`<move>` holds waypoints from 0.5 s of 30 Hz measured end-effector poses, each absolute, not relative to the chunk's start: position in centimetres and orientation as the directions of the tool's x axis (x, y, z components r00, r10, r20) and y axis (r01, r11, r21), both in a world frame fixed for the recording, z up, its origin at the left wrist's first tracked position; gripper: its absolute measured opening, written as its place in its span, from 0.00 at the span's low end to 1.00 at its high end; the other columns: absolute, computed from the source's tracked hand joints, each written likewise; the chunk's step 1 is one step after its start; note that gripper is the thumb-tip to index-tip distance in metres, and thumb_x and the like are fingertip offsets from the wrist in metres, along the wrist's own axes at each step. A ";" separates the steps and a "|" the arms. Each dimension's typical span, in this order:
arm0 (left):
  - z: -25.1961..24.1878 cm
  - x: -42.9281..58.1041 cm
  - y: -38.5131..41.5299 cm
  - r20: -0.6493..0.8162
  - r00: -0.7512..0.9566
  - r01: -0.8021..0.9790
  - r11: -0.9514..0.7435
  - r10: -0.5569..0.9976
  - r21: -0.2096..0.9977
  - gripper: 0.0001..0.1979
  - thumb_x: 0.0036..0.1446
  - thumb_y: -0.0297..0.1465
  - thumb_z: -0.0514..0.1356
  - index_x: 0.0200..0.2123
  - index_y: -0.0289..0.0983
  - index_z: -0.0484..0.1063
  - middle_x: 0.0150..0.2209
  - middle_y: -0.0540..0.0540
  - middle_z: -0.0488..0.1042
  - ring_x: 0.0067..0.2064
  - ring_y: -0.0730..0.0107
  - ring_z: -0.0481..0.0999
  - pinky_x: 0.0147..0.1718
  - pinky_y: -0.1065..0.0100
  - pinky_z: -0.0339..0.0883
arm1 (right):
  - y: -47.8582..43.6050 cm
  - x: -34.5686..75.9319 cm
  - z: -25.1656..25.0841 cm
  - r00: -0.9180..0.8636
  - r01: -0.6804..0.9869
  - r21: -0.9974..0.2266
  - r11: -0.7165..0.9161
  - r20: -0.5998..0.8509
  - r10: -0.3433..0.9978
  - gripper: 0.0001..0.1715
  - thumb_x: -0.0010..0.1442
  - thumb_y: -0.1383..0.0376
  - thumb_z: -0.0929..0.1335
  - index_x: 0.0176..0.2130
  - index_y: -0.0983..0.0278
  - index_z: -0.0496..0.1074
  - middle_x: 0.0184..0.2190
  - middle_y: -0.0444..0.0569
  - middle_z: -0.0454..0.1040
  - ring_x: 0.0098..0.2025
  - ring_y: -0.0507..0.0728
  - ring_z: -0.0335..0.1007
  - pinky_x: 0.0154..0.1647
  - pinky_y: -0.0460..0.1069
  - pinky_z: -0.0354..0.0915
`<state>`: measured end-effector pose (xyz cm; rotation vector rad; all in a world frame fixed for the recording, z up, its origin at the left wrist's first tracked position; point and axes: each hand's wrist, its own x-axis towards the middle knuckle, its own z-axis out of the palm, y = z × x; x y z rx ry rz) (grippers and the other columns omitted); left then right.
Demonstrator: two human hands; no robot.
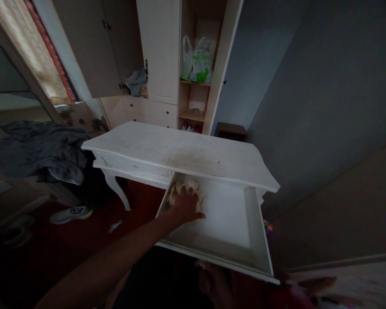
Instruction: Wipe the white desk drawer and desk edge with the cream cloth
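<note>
My left hand (185, 206) reaches into the pulled-out drawer (260, 240) of a white desk. Its fingers are spread and press down on a bunched cream cloth (196, 189) in the drawer's left back corner, thumb stretched out to the right. The drawer's bottom is pale, with a dusty look along the front. Below the drawer front, in deep shadow, is what looks like my right hand (212, 281), near a small pinkish thing (199, 263). Its fingers are too dark to make out.
The white desk top (148, 141) has a dark smudge above the drawer. Behind it stands an open wardrobe (161, 51) with a plastic bag (202, 62) on a shelf. Dark clothes (48, 148) are heaped at left, above a sneaker (71, 214). A grey wall is at right.
</note>
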<state>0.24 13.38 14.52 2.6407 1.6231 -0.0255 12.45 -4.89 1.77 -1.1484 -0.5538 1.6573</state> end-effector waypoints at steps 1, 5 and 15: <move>14.2 0.1 13.6 -0.045 0.453 0.891 -0.453 0.890 0.017 0.47 0.42 0.61 0.62 0.62 0.45 0.64 0.66 0.35 0.59 0.66 0.26 0.49 0.58 0.29 0.42 | -4.9 12.5 1.8 -0.051 -0.464 -0.790 -0.401 -0.428 0.902 0.31 0.47 0.41 0.73 0.32 0.66 0.76 0.12 0.36 0.56 0.16 0.47 0.49 0.20 0.46 0.48; 12.9 -0.4 15.5 0.014 0.426 0.904 -0.427 0.904 0.019 0.47 0.46 0.57 0.62 0.66 0.44 0.55 0.69 0.35 0.52 0.67 0.27 0.48 0.59 0.34 0.46 | -5.2 12.5 2.0 -0.044 -0.441 -0.799 -0.408 -0.435 0.899 0.30 0.50 0.42 0.72 0.33 0.67 0.76 0.14 0.38 0.59 0.18 0.47 0.52 0.22 0.46 0.49; 11.7 2.6 18.8 0.154 0.241 0.966 -0.253 0.958 0.062 0.36 0.56 0.49 0.54 0.61 0.33 0.61 0.59 0.27 0.65 0.57 0.32 0.64 0.52 0.41 0.57 | -5.2 11.9 1.2 0.022 -0.480 -0.802 -0.356 -0.417 0.909 0.30 0.51 0.42 0.72 0.33 0.67 0.76 0.14 0.38 0.61 0.18 0.47 0.53 0.22 0.46 0.50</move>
